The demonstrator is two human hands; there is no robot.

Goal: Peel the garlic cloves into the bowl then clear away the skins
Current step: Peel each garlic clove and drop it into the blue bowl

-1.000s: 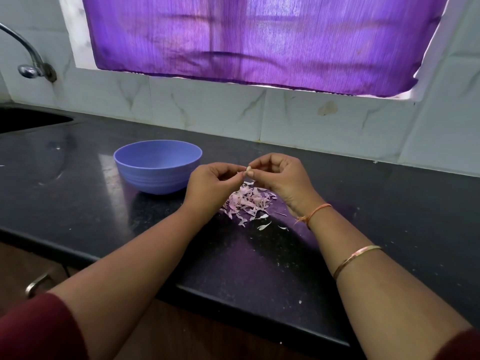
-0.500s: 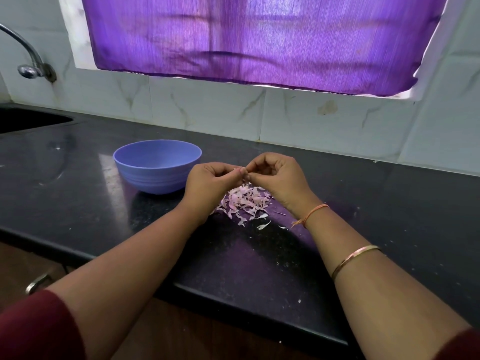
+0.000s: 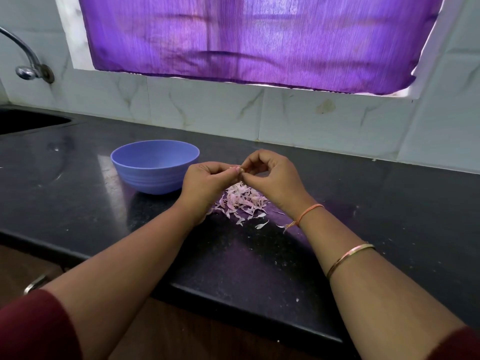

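Head view: left hand [image 3: 207, 183] and right hand [image 3: 272, 180] both pinch one garlic clove [image 3: 241, 170] over the skins [image 3: 241, 201] on the worktop [image 3: 259, 268], beside the bowl [image 3: 155, 178]. A second ago the clove showed clearly; now fingertips nearly cover it. Likely mid-peel.

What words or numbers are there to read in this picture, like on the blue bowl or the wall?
None: no words, numbers or signs show anywhere.
Blue bowl: plain, no label.
Purple curtain: plain cloth, no print.
Wall tiles: only marble veins and a stain.
Bangle: too small to tell if anything is engraved.
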